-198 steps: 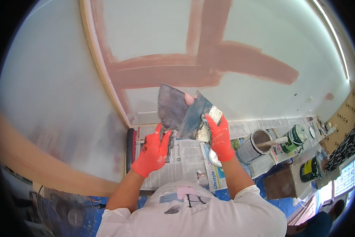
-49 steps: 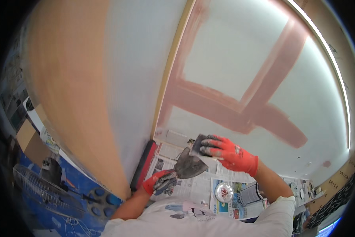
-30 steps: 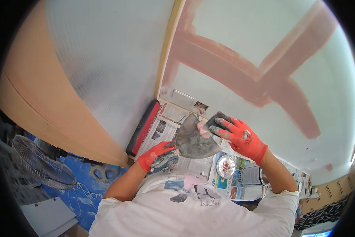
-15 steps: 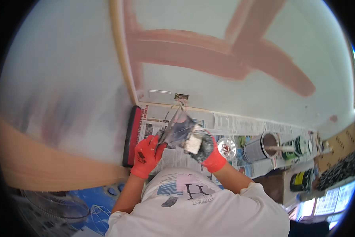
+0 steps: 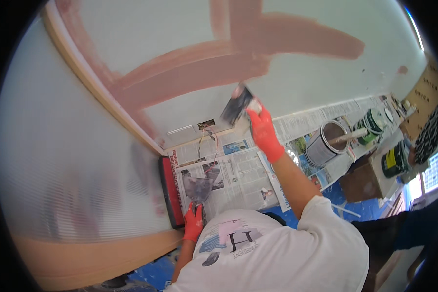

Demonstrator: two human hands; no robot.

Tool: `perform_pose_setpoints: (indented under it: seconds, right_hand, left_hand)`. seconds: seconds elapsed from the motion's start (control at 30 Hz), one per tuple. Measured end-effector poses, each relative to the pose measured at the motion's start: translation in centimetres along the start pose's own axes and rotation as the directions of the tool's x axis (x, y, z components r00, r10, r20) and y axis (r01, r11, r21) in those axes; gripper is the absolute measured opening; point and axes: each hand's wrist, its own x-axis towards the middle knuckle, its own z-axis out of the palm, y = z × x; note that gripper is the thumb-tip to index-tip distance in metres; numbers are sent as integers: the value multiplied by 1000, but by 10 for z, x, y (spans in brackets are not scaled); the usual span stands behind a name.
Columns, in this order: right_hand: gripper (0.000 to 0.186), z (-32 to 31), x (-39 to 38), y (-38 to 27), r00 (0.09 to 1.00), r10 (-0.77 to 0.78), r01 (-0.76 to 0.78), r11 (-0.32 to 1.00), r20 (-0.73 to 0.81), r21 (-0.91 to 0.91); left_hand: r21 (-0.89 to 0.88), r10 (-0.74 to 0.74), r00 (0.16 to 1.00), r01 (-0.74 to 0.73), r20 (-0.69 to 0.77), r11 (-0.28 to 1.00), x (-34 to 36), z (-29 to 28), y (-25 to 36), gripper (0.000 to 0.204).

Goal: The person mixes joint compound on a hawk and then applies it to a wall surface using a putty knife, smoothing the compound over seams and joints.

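My right hand point(image 5: 264, 131), in a red glove, is closed on a dark spreader point(image 5: 237, 102) with a dab of pink filler at its upper edge, raised in front of the white wall point(image 5: 175, 112) with pink filler bands point(image 5: 243, 58). Below and left, my left hand point(image 5: 193, 224), also gloved in red, grips a wide metal putty knife point(image 5: 198, 189) low over the newspapers point(image 5: 238, 199). An open wall box point(image 5: 205, 123) with hanging wires sits low on the wall.
A red-and-black bar point(image 5: 170, 192) lies at the left beside a ribbed translucent panel point(image 5: 77, 160). At right are an open can point(image 5: 321, 155) with a stirring stick, green tubs point(image 5: 367, 124), a cardboard box point(image 5: 357, 187) and blue floor covering point(image 5: 355, 209). A person's dark clothing point(image 5: 413, 224) shows far right.
My right hand has risen toward the wall with the spreader, separating from my left hand, which has dropped lower with the putty knife. The view has turned.
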Motion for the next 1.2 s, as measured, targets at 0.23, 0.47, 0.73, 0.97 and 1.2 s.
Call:
perform_pose_setpoints:
  seconds: [0.23,0.47,0.73,0.97,1.2]
  right_hand:
    - [54,4,85,-7,952,120,-255,818,-280,-516]
    - [53,79,112,-21,936,-15,-211,776,-351,-594]
    - [45,48,99,0,840,22,-339,801,-542,-494]
    - [50,81,100,-7,938,-114,-102,810,-326,-578]
    - [59,49,90,-7,927,-87,-138,825,-364,-549]
  left_hand:
    - [213,314,949,-311,24,926,3,13,-73,38]
    - [-94,60,998,-63,-33,994,14,35,-94,41]
    - [-148,-265,964,257,-33,955,16,38,-99,51]
    - [-83,-256,962,249,-96,965,18,58,-142,55]
    - [-40,-266,962,264,-55,964,26,59,-153,57]
